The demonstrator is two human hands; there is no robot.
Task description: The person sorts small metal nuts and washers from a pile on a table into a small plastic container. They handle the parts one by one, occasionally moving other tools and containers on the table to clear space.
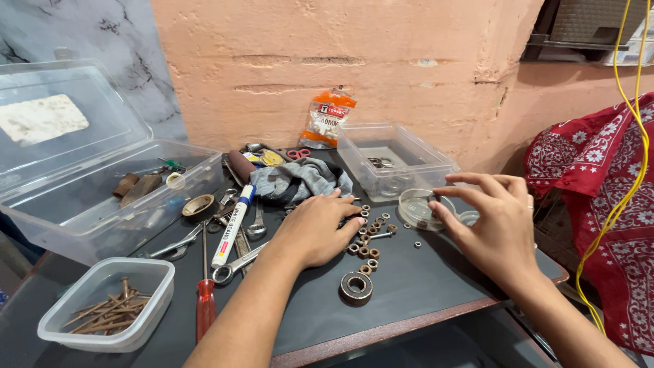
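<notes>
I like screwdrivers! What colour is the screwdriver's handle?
Red, see-through. The screwdriver shows best in the head view, beside the left hand's forearm.

Bare tabletop (409, 286) near front edge; nuts (368, 238), bearing (356, 286) obstruct centre.

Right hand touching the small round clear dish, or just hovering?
Touching. In the head view the right hand has its thumb tip on the near rim of the small round clear dish, with the fingers arched over its far side and no gap visible at the thumb.
</notes>
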